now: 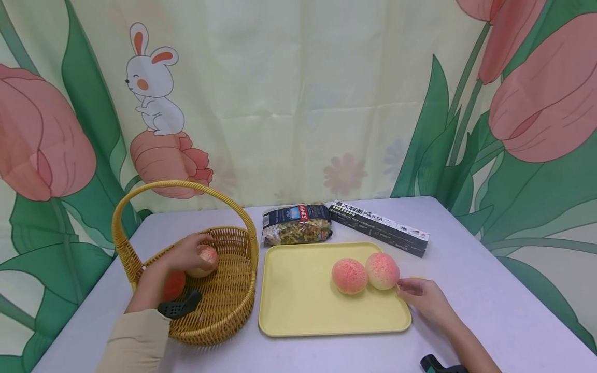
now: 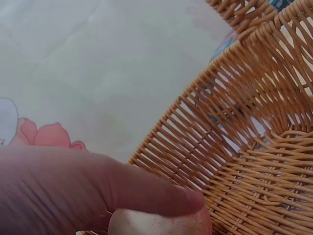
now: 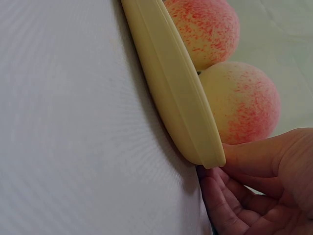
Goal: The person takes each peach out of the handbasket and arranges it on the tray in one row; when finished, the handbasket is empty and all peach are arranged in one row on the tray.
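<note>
A wicker basket (image 1: 233,300) with a tall handle stands at the left. Inside it my left hand (image 1: 188,254) holds a pink-and-cream peach (image 1: 208,260); the left wrist view shows one digit laid across the top of this peach (image 2: 161,223). A red round fruit (image 1: 174,286) lies in the basket, partly hidden by my left forearm. Two more peaches, one (image 1: 350,276) and another (image 1: 382,271), sit touching on a yellow tray (image 1: 298,305). My right hand (image 1: 429,303) pinches the tray's right edge, thumb at the rim and fingers beneath, close to the nearer peach (image 3: 242,103).
Behind the tray lie a bag of pasta (image 1: 298,225) and a long black pasta box (image 1: 378,228). Part of a small yellow thing (image 1: 418,278) shows behind my right hand. A printed curtain (image 1: 280,103) hangs beyond the white table (image 1: 224,357).
</note>
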`<state>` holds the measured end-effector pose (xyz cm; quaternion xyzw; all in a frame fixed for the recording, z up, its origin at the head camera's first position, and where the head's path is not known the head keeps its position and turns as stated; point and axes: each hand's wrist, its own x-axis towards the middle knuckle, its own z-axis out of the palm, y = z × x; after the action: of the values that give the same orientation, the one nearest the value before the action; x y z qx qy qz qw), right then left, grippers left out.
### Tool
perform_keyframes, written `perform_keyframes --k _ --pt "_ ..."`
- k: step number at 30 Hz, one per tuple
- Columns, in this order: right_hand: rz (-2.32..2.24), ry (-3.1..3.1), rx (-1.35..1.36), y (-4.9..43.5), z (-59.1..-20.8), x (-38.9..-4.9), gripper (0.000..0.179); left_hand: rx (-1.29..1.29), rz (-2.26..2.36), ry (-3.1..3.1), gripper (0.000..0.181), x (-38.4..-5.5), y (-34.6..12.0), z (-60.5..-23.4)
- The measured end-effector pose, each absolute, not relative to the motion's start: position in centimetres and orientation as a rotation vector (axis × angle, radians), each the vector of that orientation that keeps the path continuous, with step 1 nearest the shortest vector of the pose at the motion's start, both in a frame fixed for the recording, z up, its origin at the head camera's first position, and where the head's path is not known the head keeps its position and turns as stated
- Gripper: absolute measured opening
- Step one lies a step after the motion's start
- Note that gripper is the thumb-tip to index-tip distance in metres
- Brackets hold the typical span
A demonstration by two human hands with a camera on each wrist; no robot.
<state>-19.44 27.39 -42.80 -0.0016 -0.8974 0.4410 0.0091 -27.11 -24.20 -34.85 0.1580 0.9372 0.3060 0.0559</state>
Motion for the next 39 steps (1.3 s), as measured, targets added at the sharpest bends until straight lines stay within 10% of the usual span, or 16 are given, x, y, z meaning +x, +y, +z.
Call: perform_keyframes --k 39 --pt "1.371 -2.824 -0.029 27.2 -42.5 -19.3 0.036 0.600 0.941 2.943 0.056 -25.9 -21.7 -33.8"
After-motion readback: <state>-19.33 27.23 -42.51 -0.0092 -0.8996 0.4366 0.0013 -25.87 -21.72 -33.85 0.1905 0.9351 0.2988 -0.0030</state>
